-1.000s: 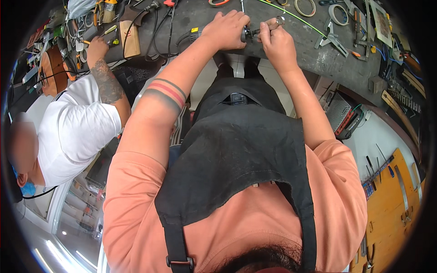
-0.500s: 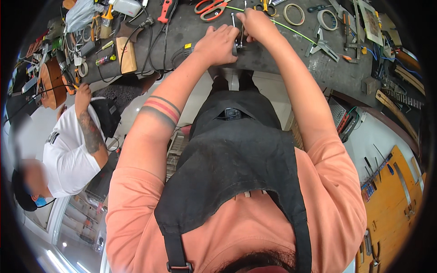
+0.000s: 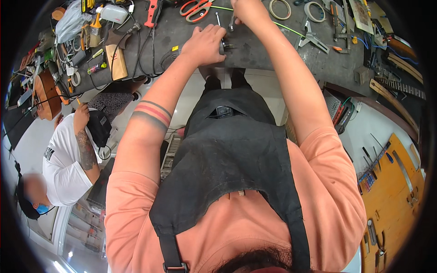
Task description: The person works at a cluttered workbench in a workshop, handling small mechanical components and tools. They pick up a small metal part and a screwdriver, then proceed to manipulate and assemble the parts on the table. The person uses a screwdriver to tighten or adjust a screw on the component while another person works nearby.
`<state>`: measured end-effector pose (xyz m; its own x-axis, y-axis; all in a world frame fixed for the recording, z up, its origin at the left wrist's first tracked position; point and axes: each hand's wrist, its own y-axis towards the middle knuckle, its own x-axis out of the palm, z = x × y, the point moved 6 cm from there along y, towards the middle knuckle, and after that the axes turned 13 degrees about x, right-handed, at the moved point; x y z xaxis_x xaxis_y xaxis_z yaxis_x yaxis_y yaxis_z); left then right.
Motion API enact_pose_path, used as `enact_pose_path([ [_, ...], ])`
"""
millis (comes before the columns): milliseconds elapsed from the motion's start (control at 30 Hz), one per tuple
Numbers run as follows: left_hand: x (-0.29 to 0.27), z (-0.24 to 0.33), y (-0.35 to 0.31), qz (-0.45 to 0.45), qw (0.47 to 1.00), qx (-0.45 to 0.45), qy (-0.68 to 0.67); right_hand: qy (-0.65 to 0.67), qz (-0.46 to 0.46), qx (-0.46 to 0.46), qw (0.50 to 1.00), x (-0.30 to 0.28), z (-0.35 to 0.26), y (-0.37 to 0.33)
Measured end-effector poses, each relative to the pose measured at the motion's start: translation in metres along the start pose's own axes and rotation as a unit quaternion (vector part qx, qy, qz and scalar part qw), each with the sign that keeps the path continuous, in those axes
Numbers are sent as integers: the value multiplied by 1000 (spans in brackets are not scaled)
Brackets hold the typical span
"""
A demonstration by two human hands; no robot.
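Observation:
My left hand point(image 3: 203, 46) is closed over the front of a dark corded power tool point(image 3: 169, 58) with a yellow label, at the table's near edge. The tool's thin metal tip point(image 3: 231, 46) pokes out right of my fingers. A slim metal wrench point(image 3: 218, 19) sticks up beyond my left fingertips; whether that hand grips it is hidden. My right hand point(image 3: 249, 12) is closed at the top edge of the view. A second metal wrench point(image 3: 232, 23) hangs from its fingers, its lower end apart from the tool's tip.
Red-handled scissors point(image 3: 195, 10), tape rolls point(image 3: 314, 12), a caliper point(image 3: 313, 40) and a thin green rod point(image 3: 287, 28) lie on the dark worktable point(image 3: 268, 61). Cables and a wooden block point(image 3: 116, 63) are at left. A person in a white shirt point(image 3: 68, 159) works nearby.
My right hand has moved up and away from the power tool with its wrench. My left hand stays on the tool. The whole view has shifted slightly.

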<state>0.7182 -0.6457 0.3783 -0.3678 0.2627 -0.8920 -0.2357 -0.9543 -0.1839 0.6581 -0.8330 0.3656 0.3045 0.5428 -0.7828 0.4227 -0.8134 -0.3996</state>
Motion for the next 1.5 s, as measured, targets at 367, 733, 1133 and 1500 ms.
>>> enact_pose_path([
  [367,2,1,6,2,1000,17,-13,182,17,-53,982,-20,28,-121],
  [733,2,2,6,11,1000,3,-11,74,79,-99,989,-13,1,-125],
  [1133,-17,14,13,-17,999,-14,-26,-216,-286,42,933,49,-15,-8],
  [1500,-10,13,14,-32,999,-3,-18,-106,56,-54,991,-15,5,-4],
])
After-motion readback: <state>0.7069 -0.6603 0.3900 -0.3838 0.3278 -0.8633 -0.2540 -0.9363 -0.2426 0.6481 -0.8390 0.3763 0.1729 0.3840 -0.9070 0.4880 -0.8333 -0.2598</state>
